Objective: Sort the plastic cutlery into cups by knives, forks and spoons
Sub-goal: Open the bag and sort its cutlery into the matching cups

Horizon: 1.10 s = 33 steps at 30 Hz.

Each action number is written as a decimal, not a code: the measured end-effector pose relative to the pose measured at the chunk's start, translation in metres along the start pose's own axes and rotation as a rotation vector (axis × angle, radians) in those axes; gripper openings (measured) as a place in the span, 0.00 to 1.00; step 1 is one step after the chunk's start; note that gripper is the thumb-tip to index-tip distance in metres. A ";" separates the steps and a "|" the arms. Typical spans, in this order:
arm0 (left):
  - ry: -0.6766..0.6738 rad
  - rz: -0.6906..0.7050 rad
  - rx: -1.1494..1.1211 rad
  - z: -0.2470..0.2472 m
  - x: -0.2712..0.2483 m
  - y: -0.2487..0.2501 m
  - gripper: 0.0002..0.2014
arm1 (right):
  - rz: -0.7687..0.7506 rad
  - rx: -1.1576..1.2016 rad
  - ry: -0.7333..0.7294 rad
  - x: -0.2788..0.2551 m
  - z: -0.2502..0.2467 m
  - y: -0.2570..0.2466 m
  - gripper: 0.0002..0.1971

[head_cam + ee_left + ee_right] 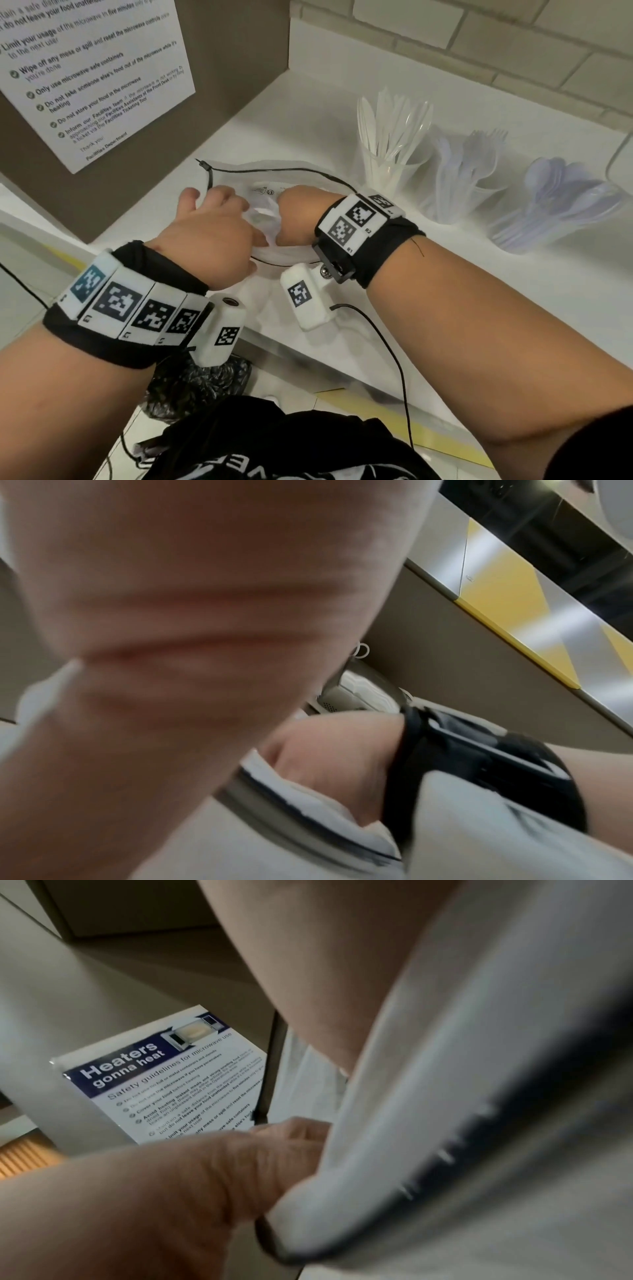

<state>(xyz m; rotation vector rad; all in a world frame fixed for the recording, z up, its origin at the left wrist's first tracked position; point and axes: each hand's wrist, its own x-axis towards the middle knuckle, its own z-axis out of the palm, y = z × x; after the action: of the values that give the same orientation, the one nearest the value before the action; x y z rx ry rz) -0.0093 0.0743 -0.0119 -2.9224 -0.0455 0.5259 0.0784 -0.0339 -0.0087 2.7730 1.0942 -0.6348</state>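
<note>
At frame centre, the white bag rim is gripped by the left hand. The right hand is buried inside; its grip cannot be told.

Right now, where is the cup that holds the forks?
In the head view, the cup of forks stands on the white counter at the right, between the cup of knives and the tipped cup of spoons.

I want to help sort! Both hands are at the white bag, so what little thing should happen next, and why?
Probably draw the right hand out of the bag with one piece. The left hand holds the mouth open, the right reaches inside, and the three cups already hold cutlery. What it has in there can't be seen.
</note>
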 end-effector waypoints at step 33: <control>-0.030 -0.006 0.059 -0.022 0.004 -0.024 0.15 | -0.238 0.427 0.165 -0.051 -0.018 0.026 0.02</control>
<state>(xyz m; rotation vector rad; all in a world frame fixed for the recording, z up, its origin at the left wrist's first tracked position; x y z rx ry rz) 0.0020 0.0944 0.0109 -2.8558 -0.0425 0.5610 0.0685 -0.0816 0.0271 3.1242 1.4969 -0.7537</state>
